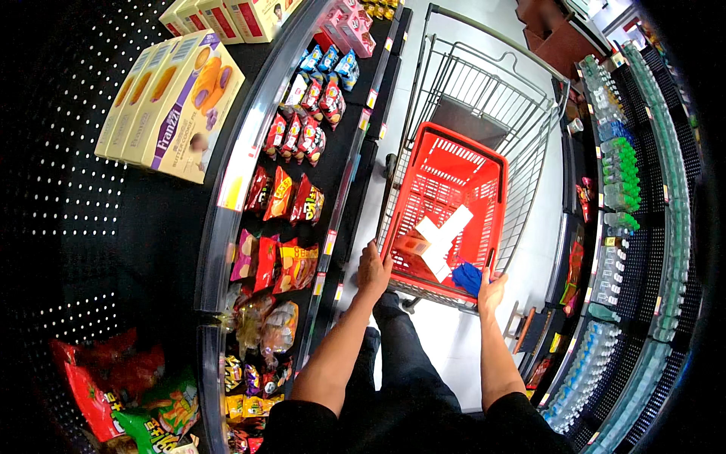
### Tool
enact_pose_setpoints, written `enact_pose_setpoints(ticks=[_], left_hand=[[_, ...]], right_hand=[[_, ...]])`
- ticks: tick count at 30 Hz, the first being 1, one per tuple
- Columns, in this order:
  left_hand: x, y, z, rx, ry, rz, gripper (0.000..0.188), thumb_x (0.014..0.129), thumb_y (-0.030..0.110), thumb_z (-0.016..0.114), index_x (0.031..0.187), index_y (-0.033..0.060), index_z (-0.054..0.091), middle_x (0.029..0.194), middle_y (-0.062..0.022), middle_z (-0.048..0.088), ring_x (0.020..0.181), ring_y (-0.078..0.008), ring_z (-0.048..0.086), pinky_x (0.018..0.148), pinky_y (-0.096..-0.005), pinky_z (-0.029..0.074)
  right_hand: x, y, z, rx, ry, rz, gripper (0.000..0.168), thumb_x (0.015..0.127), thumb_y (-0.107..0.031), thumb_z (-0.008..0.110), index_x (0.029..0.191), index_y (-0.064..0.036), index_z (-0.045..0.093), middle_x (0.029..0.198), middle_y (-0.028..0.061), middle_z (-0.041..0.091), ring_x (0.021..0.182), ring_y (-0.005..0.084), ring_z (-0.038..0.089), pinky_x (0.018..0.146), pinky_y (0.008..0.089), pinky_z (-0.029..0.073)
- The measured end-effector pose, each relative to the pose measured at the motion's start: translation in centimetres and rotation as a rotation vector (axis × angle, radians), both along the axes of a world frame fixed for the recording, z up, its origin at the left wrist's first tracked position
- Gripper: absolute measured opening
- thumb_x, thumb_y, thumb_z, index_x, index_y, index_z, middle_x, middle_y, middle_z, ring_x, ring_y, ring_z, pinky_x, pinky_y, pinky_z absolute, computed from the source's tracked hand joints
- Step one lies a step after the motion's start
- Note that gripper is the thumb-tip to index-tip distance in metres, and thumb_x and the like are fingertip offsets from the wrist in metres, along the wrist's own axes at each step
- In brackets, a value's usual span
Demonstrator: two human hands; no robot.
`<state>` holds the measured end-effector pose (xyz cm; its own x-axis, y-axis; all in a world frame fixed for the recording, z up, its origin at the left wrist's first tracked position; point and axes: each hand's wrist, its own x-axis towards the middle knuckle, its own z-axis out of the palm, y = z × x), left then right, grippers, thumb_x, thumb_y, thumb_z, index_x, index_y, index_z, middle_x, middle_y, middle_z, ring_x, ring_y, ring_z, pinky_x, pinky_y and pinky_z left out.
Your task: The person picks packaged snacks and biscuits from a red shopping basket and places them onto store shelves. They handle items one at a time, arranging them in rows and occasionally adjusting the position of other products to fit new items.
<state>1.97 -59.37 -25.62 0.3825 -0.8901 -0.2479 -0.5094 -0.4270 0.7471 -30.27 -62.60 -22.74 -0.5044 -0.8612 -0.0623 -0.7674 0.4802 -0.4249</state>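
A red plastic shopping basket (460, 187) sits in a wire shopping cart (530, 187) in front of me. My left hand (374, 269) is closed around the near left corner of the cart and basket; which rim it grips cannot be told. My right hand (491, 289) is at the near right corner, fingers curled on the rim beside a blue crumpled item (467, 277). Inside the basket lie white boxes (448, 232) and an orange-brown box (412, 244).
Snack bags (306, 196) fill the shelves close on the left, with cookie boxes (170, 108) on an upper shelf. Bottles (618, 170) line the right shelves. A brown structure (558, 40) stands beyond the cart. A small rack (524, 329) is low at right.
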Motion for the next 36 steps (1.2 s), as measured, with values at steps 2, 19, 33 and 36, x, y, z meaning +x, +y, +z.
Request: enact_pose_setpoints(ticks=[2, 19, 33, 36], left_hand=[[0.4, -2.0, -0.3, -0.015, 0.052, -0.002, 0.059, 0.093, 0.024, 0.067, 0.137, -0.0066, 0.043, 0.122, -0.0309, 0.057, 0.114, -0.0477, 0.057, 0.098, -0.0512, 0.047], [2.1, -9.2, -0.4, 0.008, 0.015, -0.015, 0.062, 0.092, 0.024, 0.066, 0.139, -0.0052, 0.040, 0.123, -0.0294, 0.056, 0.114, -0.0459, 0.057, 0.097, -0.0507, 0.048], [1.7, -8.5, -2.3, -0.059, 0.117, -0.067, 0.066, 0.087, 0.016, 0.066, 0.143, -0.0040, 0.037, 0.124, -0.0286, 0.054, 0.117, -0.0461, 0.054, 0.100, -0.0511, 0.046], [1.8, -8.5, -1.7, -0.048, 0.131, -0.093, 0.066, 0.088, 0.017, 0.066, 0.143, -0.0051, 0.035, 0.126, -0.0286, 0.054, 0.118, -0.0456, 0.054, 0.102, -0.0506, 0.046]], right_hand=[[-0.2, -1.6, -0.2, -0.023, -0.004, 0.008, 0.050, 0.096, -0.046, 0.066, 0.111, 0.001, 0.053, 0.097, 0.0278, 0.070, 0.091, 0.0462, 0.068, 0.080, 0.0526, 0.052], [2.0, -9.3, 0.0, 0.046, 0.061, -0.020, 0.049, 0.096, -0.043, 0.068, 0.115, -0.001, 0.052, 0.103, 0.0252, 0.072, 0.096, 0.0442, 0.070, 0.083, 0.0512, 0.053], [0.8, -9.6, -0.5, -0.025, -0.009, 0.011, 0.046, 0.095, -0.041, 0.070, 0.113, -0.002, 0.052, 0.095, 0.0280, 0.070, 0.091, 0.0474, 0.068, 0.080, 0.0535, 0.052], [1.0, -9.6, -0.2, 0.049, 0.030, -0.047, 0.050, 0.093, -0.043, 0.071, 0.115, -0.003, 0.051, 0.098, 0.0290, 0.069, 0.094, 0.0481, 0.067, 0.082, 0.0539, 0.051]])
